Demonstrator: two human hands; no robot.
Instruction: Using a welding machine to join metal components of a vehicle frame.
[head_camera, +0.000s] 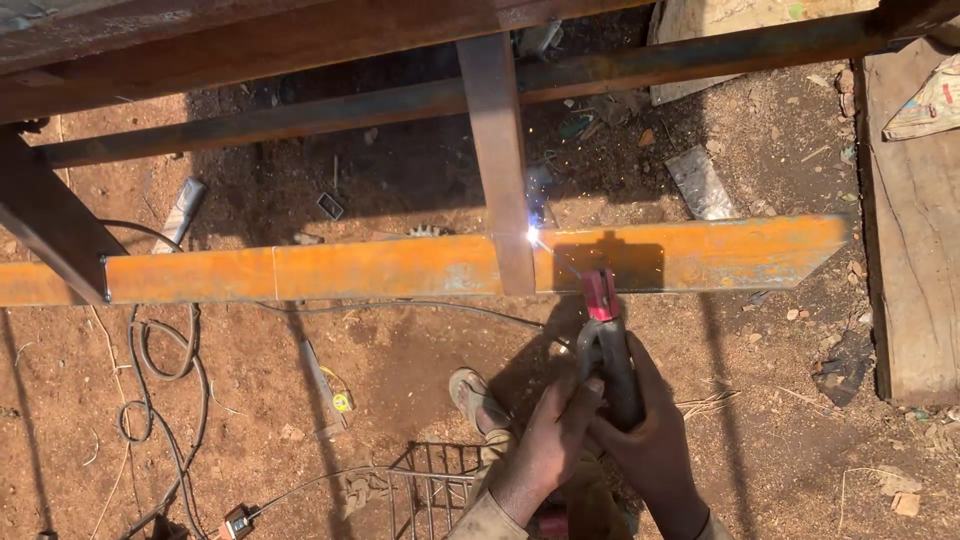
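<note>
- Your left hand and right hand, at 6 o'clock, both close around the electrode holder.
- Its rod tip meets the weld arc where the orange steel bar crosses the upright bar.
- Risk: sparks are flying toward 12 o'clock and your hands are bare, so burns are likely.
- Risk: the cables at 8 o'clock may snag your foot.
- Packages: a crumpled printed wrapper lies at 2 o'clock on a wooden board.
</note>
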